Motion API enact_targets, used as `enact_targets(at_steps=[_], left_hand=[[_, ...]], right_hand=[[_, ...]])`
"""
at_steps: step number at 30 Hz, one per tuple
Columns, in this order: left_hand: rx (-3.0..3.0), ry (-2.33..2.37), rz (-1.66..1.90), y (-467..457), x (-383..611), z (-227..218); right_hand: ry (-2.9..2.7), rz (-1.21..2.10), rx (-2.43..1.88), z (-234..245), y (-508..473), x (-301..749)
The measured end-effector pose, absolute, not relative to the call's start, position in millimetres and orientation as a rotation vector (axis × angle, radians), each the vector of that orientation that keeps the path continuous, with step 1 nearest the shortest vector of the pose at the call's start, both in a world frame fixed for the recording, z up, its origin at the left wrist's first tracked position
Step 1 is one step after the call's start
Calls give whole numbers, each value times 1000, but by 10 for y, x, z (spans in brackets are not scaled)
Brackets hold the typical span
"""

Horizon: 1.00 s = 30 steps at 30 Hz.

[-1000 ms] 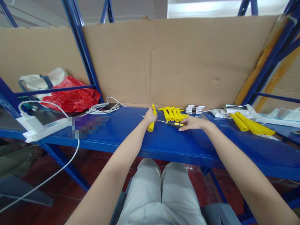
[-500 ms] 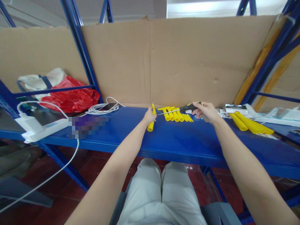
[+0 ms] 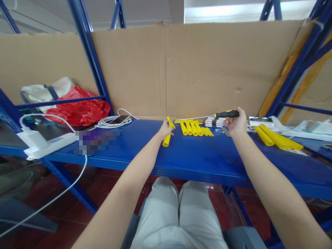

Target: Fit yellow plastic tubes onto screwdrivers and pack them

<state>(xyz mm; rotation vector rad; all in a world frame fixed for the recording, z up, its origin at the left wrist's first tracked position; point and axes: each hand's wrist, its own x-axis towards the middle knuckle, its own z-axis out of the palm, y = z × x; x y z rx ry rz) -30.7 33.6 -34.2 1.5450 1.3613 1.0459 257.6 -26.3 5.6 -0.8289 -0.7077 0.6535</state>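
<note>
My left hand (image 3: 164, 130) is closed around a yellow T-shaped plastic piece (image 3: 166, 140), its tube end pointing down toward me. In my right hand (image 3: 238, 123) is a long screwdriver (image 3: 226, 114) with a black and yellow handle. The thin shaft runs left, its tip close to the top of the held piece; I cannot tell if they touch. Between the hands lies a row of similar yellow tubes (image 3: 193, 130), with small pointed yellow pieces (image 3: 208, 131) at its right end. Small metal bits (image 3: 218, 131), perhaps screws, are scattered below my right hand.
A striped black and white stack (image 3: 214, 122) stands behind the metal bits. Larger yellow cones (image 3: 278, 137) lie at the right on the blue bench (image 3: 202, 155). On the left are a coiled white cable (image 3: 114, 120), a power strip (image 3: 54, 142) and a red bag (image 3: 80, 107). Cardboard (image 3: 202, 69) walls the back.
My right hand has moved right and slightly up with the screwdriver, drawing its shaft away from the yellow piece in my left hand. The striped stack shows more now.
</note>
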Motion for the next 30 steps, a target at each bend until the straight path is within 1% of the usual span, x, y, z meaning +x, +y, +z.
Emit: enact_targets(at_steps=[9, 30], left_hand=[[1431, 1325, 1001, 315, -308, -295], [1454, 1306, 999, 364, -291, -335]], right_hand=[[-689, 756, -864, -30, -247, 2468], [-644, 760, -876, -40, -267, 2417]])
